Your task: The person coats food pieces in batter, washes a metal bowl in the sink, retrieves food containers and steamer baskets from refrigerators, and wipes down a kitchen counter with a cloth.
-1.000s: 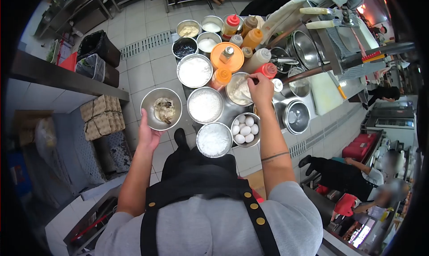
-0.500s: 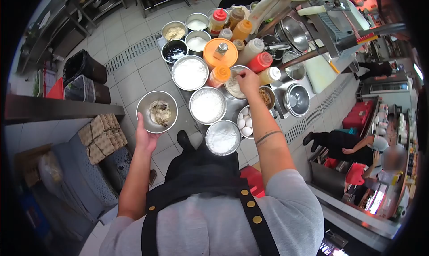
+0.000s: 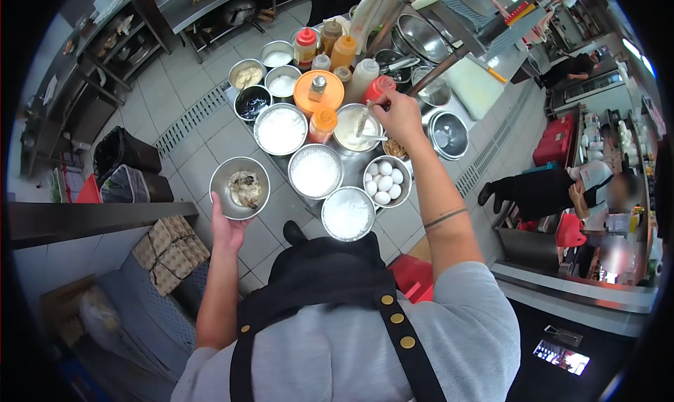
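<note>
My left hand (image 3: 230, 228) grips a steel bowl (image 3: 219, 181) at its near side, with the thumb on the rim. A pale, lumpy mixture with darker pieces (image 3: 245, 189) lies in that bowl. My right hand (image 3: 397, 114) is held above the right side of a round container of off-white powder (image 3: 345, 132), its fingers pinched together. A pale, blurred streak hangs below those fingertips; I cannot make out whether it is falling powder or a utensil. A light-coloured handle (image 3: 373, 137) lies across the container's near edge.
Around the container stand bowls of white powder (image 3: 316, 172), a bowl of eggs (image 3: 385, 182), an orange-lidded tub (image 3: 324, 102) and several squeeze bottles (image 3: 344, 51). Stacked steel bowls (image 3: 449, 135) and a cutting board (image 3: 474, 90) are to the right. Egg trays (image 3: 170, 253) sit at left; another person (image 3: 540, 191) stands at right.
My right hand has risen out of the powder container and moved slightly right, fingers still pinched. My left hand keeps the bowl at about the same place. The view has shifted.
</note>
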`<state>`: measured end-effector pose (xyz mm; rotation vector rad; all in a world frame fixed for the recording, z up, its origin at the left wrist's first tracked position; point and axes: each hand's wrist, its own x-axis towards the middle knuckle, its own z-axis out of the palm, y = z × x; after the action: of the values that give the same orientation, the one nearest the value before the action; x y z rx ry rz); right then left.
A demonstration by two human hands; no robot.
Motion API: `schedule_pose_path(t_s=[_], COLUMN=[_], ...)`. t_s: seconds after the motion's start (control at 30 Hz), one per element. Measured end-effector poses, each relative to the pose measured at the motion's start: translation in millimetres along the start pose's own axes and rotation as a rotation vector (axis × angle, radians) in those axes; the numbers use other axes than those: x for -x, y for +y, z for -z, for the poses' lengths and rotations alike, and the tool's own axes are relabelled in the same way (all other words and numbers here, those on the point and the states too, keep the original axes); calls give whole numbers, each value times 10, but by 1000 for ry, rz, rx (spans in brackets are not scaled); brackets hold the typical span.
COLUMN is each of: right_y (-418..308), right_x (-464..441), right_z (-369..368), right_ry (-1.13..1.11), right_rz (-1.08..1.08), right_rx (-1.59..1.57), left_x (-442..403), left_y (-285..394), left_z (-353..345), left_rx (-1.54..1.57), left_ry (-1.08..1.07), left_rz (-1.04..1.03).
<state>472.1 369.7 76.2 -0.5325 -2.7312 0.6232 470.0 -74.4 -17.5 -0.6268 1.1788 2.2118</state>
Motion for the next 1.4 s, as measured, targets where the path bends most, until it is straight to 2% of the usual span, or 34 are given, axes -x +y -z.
schedule_pose_path(t_s=[0.13,0.27,0.33,0.4,0.47,0.6,0.7,0.9,1.1,1.27,1.4], right_y=[-5,261,413,634,735,616,523,375,-41,-272,-325], right_x=[56,164,228,225,215,89,-3,-120,8,127,170], right_z=[-19,-498,-757,-1062,-1149,-592,-46,967,1820,1957,1568], right_ry=[84,95,10,-275,-325,-265,-212,-173,-214,-296,-427], right_rz=[53,118,121,187,223,297,371,477,481,471,487], right_rx=[-151,-230,-172,173,145,62,-9,-103,-229,-443,-475], left_x=[74,232,326,362,412,537,443,409,363,255,404], left_y=[-70,-240,-384,-536,-682,-891,-1098,-1369,-1511,-1582,-1500], left_z=[-121,-351,-449,-482,-621,-1025,-1083,-1621,-2011,-2113,-2200], left_rx=[23,17,41,38,13,51,-39,26,-96,-57,-48], left_ry=[-11,22,1,-40,22,38,-143,-230,-191,-279,-291], left_rz=[-28,-53,-63,-38,-59,-85,-65,-30,27,89,54])
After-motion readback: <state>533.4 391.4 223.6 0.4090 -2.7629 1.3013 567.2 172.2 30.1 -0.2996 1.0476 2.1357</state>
